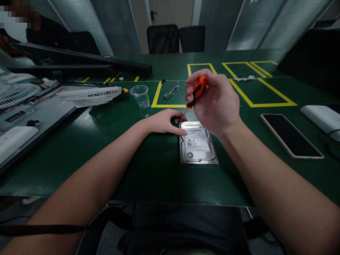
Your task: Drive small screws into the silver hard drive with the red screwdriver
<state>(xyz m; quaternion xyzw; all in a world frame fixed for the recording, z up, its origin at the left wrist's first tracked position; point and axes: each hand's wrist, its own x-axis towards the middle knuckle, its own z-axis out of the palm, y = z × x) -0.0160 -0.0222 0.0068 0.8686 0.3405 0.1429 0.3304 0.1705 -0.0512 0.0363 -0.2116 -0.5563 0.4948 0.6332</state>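
A silver hard drive [198, 141] with a white label lies flat on the green table before me. My left hand [167, 122] grips its far left corner, thumb on the top face and the other fingers partly hidden beyond the edge. Raised above the drive's far end, my right hand [215, 99] is closed around an orange and black screwdriver [199, 90]. The screwdriver slants down to the left, and its thin shaft reaches the far left corner, close to my left fingers. Whether the tip sits in a screw is too small to tell.
Beyond my left hand stand a clear plastic cup [140, 96] and a small shiny object [172, 91]. A phone [291, 135] and a white device [324, 118] lie at right. White fan grilles [90, 95] crowd the left; a person [47, 33] is at the far left.
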